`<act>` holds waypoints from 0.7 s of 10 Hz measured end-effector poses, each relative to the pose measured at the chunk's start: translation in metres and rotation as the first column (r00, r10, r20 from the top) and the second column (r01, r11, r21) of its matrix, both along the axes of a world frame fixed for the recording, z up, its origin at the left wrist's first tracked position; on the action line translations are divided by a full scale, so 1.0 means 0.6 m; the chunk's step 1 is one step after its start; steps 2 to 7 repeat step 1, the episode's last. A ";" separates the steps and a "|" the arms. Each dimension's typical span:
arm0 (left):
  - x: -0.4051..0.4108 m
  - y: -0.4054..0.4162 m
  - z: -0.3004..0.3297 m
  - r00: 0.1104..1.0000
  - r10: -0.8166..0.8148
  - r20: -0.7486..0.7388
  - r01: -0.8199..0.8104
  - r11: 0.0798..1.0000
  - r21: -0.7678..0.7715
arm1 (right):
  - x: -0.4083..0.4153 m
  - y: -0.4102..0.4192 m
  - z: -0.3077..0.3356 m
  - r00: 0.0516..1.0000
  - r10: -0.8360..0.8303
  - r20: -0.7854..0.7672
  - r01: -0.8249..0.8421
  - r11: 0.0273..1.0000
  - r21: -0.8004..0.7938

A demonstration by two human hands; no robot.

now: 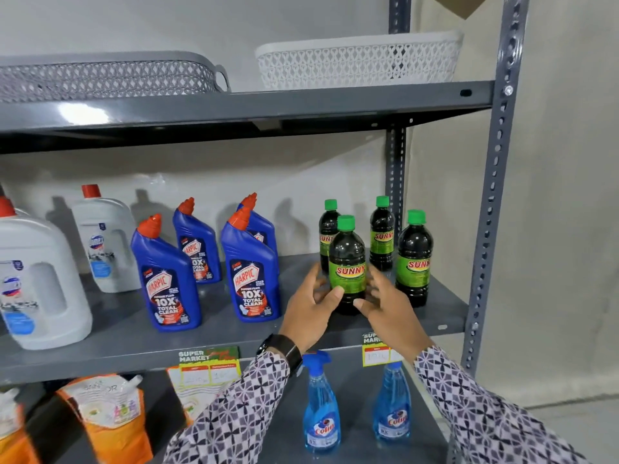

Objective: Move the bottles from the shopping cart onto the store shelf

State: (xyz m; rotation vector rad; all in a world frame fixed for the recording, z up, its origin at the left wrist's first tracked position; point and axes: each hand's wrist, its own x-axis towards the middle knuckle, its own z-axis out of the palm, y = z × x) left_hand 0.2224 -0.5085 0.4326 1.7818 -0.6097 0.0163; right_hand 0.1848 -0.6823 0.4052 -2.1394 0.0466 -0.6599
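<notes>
A dark Sunny bottle with a green cap and green label stands upright at the front of the middle shelf. Three more Sunny bottles stand behind and beside it. My left hand is at the bottle's left side, thumb resting on the label, fingers spread and a little apart from the bottle. My right hand is at its right side, fingers spread, close to the bottle without closing on it. The shopping cart is out of view.
Blue Harpic bottles and white jugs fill the shelf's left part. Two blue Colin spray bottles and orange pouches sit on the lower shelf. Grey and white baskets rest on the top shelf. A grey upright bounds the right.
</notes>
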 end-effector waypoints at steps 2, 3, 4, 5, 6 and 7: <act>-0.035 0.058 0.032 0.992 -0.006 0.126 0.007 1.000 -0.009 | -0.047 0.046 0.035 0.942 -0.189 0.277 0.229 0.966 -0.118; -0.035 0.058 0.032 0.992 -0.006 0.126 0.007 1.000 -0.009 | -0.047 0.046 0.035 0.942 -0.189 0.277 0.229 0.966 -0.118; -0.035 0.058 0.032 0.992 -0.006 0.126 0.007 1.000 -0.009 | -0.047 0.046 0.035 0.942 -0.189 0.277 0.229 0.966 -0.118; -0.035 0.058 0.032 0.992 -0.006 0.126 0.007 1.000 -0.009 | -0.047 0.046 0.035 0.942 -0.189 0.277 0.229 0.966 -0.118; -0.035 0.058 0.032 0.992 -0.006 0.126 0.007 1.000 -0.009 | -0.047 0.046 0.035 0.942 -0.189 0.277 0.229 0.966 -0.118; -0.035 0.058 0.032 0.992 -0.006 0.126 0.007 1.000 -0.009 | -0.047 0.046 0.035 0.942 -0.189 0.277 0.229 0.966 -0.118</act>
